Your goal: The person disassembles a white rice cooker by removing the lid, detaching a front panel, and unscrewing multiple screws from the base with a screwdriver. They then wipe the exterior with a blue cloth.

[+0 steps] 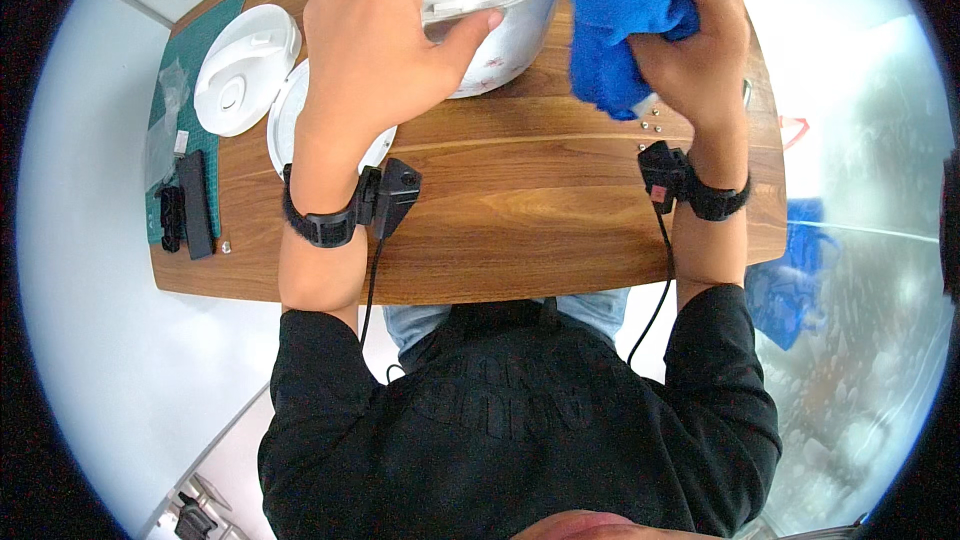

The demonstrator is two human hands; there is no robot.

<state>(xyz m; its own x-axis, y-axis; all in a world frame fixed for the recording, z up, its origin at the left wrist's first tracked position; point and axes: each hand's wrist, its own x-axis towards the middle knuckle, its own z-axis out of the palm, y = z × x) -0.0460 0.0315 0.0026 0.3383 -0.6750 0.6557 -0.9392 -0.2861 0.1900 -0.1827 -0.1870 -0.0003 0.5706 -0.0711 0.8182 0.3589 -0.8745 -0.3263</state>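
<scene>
At the far edge of the table stands a white, round, pot-like appliance body [515, 55] with a pale raised rim and small reddish marks on its side. My left hand [375, 50] is closed over the near left part of that rim, thumb on the outside and fingers curled over the top. A bunched blue cloth [610, 35] is gripped in my right hand [700, 50], beside the pot's right side; whether the cloth touches the pot I cannot tell. The inside of the pot looks dark and is mostly out of view.
Left of the pot lie a white lid [240, 70] and a white round part [285, 130], partly under my left arm. A green cutting mat [225, 20] carries a clear plastic bag [168, 110] and a black case [198, 205]. Several small screws [655, 127] lie near my right wrist.
</scene>
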